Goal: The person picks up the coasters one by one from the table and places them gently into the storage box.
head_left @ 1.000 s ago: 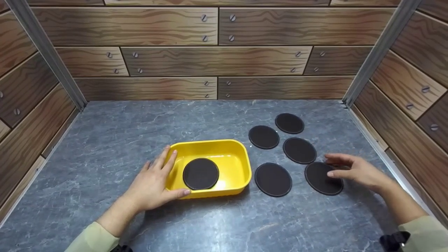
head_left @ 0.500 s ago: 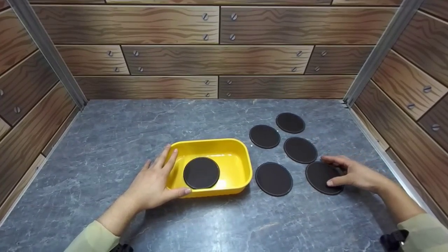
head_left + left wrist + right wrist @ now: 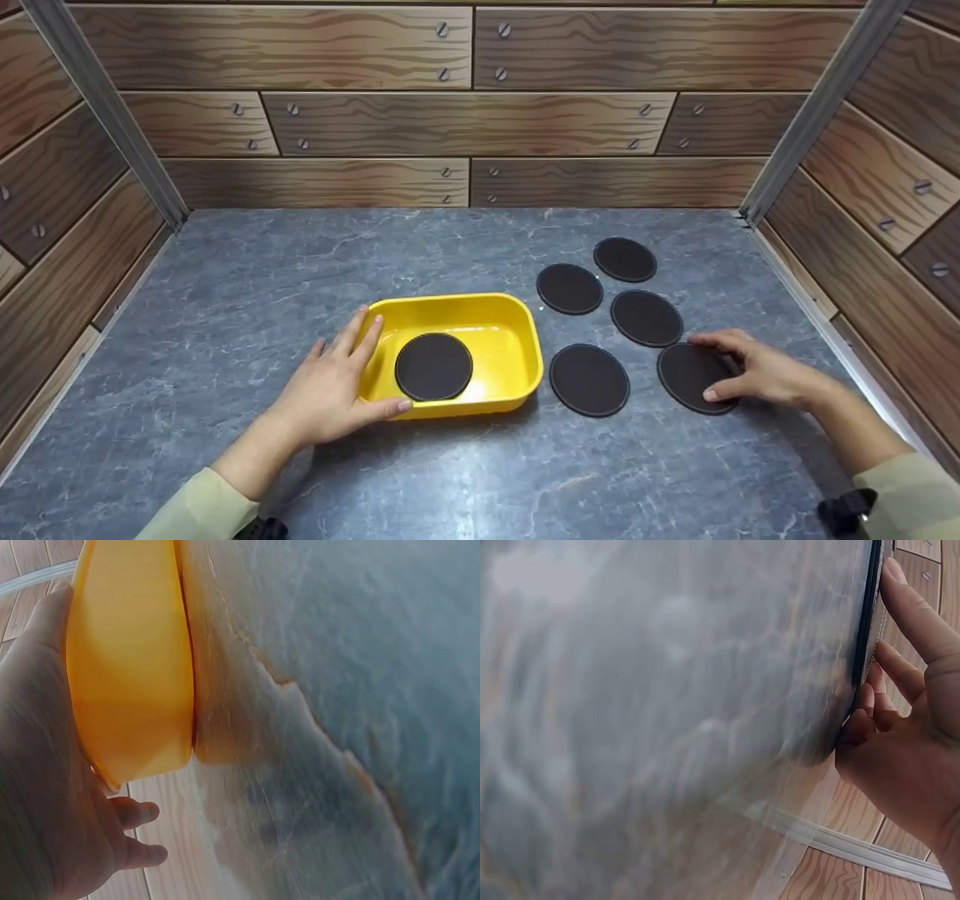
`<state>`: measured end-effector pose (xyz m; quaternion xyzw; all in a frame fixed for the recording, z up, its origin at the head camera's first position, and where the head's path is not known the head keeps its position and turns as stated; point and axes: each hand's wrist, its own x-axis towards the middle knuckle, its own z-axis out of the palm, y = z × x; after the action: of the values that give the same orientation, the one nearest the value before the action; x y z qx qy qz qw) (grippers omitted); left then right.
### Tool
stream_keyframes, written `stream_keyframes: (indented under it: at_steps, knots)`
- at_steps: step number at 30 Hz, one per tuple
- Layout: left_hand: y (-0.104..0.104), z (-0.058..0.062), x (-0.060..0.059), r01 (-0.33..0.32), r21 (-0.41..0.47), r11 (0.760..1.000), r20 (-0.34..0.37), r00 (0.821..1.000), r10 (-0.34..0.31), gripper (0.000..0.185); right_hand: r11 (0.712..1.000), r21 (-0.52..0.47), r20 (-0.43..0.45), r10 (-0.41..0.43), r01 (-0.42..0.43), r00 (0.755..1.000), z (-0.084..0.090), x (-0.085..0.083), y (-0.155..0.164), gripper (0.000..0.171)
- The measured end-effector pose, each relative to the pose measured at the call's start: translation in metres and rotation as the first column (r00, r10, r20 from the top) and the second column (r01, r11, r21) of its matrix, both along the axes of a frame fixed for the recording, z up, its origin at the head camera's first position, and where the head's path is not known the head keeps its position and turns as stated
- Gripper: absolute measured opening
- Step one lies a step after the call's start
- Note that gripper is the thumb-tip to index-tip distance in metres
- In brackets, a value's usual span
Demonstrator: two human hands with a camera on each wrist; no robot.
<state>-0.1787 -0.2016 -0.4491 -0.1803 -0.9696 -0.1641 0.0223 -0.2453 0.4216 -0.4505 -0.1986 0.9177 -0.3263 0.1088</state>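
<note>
A yellow plastic tub (image 3: 487, 407) stands on the table with one round black coaster (image 3: 433, 367) flat inside. My left hand (image 3: 330, 394) rests on the tub's left end, fingers over the left rim and thumb along the front rim. In the left wrist view the tub's yellow wall (image 3: 131, 667) lies against the hand, with two fingers stretched out below it. My right hand (image 3: 765, 373) grips a black coaster (image 3: 688, 375) lying on the table, thumb on its top and a fingertip at its far edge. The right wrist view shows this coaster (image 3: 867, 622) edge-on, with stitching.
Several more black coasters lie right of the tub: a near one (image 3: 589, 380), a middle one (image 3: 646, 318), a left one (image 3: 569, 289) and the farthest (image 3: 625, 259). Wood-patterned walls (image 3: 375, 124) enclose the grey marbled table (image 3: 247, 285) at the back and sides.
My right hand has come down from just above the rightmost coaster and now touches it. My left hand has stayed on the tub. The view has tipped slightly.
</note>
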Motion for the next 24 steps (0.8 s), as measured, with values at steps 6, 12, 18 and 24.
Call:
stream_keyframes:
  at_steps: [6, 12, 18, 24]
  knots:
    - [-0.0002, 0.0012, 0.0002, 0.0, -0.004, 1.0, 0.007, 1.0, 0.0, 0.127, 1.0, 0.016, -0.007, 0.014, -0.014, 1.0, 0.0004, -0.0021, -0.0016, 0.078]
    - [0.0009, 0.0019, -0.0009, 0.006, -0.005, 1.0, 0.004, 1.0, -0.006, 0.127, 0.998, -0.054, 0.02, 0.02, -0.019, 1.0, -0.0005, -0.0036, -0.0001, 0.075]
    - [0.0014, 0.0002, -0.0009, 0.006, -0.002, 1.0, -0.001, 1.0, -0.006, 0.126, 0.992, -0.126, 0.056, 0.016, -0.009, 0.998, -0.0014, -0.0025, 0.0019, 0.077]
    - [0.0, -0.0005, 0.0001, 0.005, -0.001, 1.0, -0.017, 1.0, -0.005, 0.125, 0.986, -0.167, 0.067, 0.017, -0.006, 0.998, -0.0044, -0.0042, 0.0, 0.078]
